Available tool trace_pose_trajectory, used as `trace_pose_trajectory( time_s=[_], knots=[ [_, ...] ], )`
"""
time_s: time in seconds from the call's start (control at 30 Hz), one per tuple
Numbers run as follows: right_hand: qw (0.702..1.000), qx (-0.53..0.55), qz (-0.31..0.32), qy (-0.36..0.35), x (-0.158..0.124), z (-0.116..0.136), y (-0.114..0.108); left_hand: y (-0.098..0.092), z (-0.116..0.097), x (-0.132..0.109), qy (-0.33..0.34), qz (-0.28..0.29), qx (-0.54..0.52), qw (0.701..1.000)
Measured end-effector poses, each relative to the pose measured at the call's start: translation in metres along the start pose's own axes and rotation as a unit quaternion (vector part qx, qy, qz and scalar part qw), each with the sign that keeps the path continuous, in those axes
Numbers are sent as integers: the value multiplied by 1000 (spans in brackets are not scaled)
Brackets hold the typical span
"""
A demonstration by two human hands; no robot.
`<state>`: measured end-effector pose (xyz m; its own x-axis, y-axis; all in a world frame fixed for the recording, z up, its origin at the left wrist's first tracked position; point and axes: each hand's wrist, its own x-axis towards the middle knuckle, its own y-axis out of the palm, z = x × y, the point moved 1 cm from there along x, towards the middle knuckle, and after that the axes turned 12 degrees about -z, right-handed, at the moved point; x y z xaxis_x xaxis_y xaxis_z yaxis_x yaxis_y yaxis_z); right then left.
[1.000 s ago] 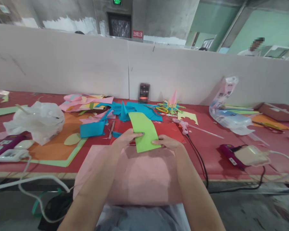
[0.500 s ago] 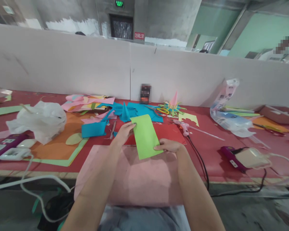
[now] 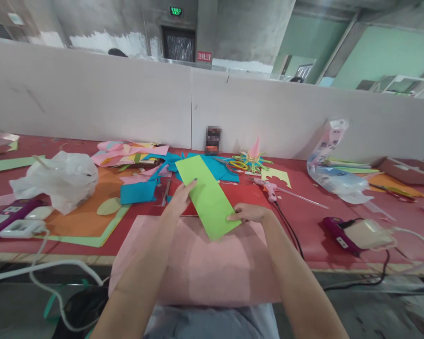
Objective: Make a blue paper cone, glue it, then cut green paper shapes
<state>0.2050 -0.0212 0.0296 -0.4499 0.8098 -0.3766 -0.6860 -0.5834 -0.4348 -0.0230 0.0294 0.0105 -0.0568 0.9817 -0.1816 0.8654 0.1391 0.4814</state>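
Observation:
Both hands hold a sheet of lime-green paper [image 3: 209,197], tilted above the table's near part. My left hand [image 3: 184,195] grips its left edge, thumb on top. My right hand [image 3: 248,213] pinches the lower right edge between thumb and fingers. Below the paper lies a large pink sheet [image 3: 212,268] that hangs over the table edge onto my lap. A red sheet [image 3: 250,192] sits just beyond, partly hidden by the green paper. To the right of it is a pink glue gun [image 3: 269,188] with a clear glue stick.
Blue paper pieces [image 3: 137,192], yellow-handled scissors [image 3: 238,165] and a pink cone on a spiky base [image 3: 255,153] stand farther back. A crumpled plastic bag [image 3: 65,176] and a purple power strip [image 3: 12,214] are left; another power strip [image 3: 339,230] and a plastic package [image 3: 334,165] are right.
The green paper now shows a longer face, its far end extending up and left over the blue cone. My left hand has shifted slightly down along its edge; my right hand stays nearly in place.

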Motion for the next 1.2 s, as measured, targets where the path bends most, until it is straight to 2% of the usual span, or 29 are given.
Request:
trace_pose_trajectory(
  time_s=[0.07,0.13,0.3,0.5,0.67,0.87,0.97,1.2],
  knots=[
    [1000,-12,4,9,0,2,-1,4,3,-5,-27,28,32,999],
    [1000,-11,15,15,-1,3,-2,6,5,-6,-24,37,40,998],
    [999,14,35,29,-6,11,-5,-2,8,5,-10,-26,-4,1000],
    [994,24,103,21,-8,18,-14,-8,2,14,26,-67,-68,995],
    [991,10,121,52,-6,9,-21,-11,-2,17,50,-100,-91,990],
    [991,-7,88,97,-10,-5,-31,-15,-3,19,77,-124,-84,986],
    [990,-22,99,103,-14,-11,-36,-16,-3,20,94,-142,-83,982],
    [985,-26,119,124,-20,-23,-47,-14,-4,19,113,-128,-56,984]
  ],
)
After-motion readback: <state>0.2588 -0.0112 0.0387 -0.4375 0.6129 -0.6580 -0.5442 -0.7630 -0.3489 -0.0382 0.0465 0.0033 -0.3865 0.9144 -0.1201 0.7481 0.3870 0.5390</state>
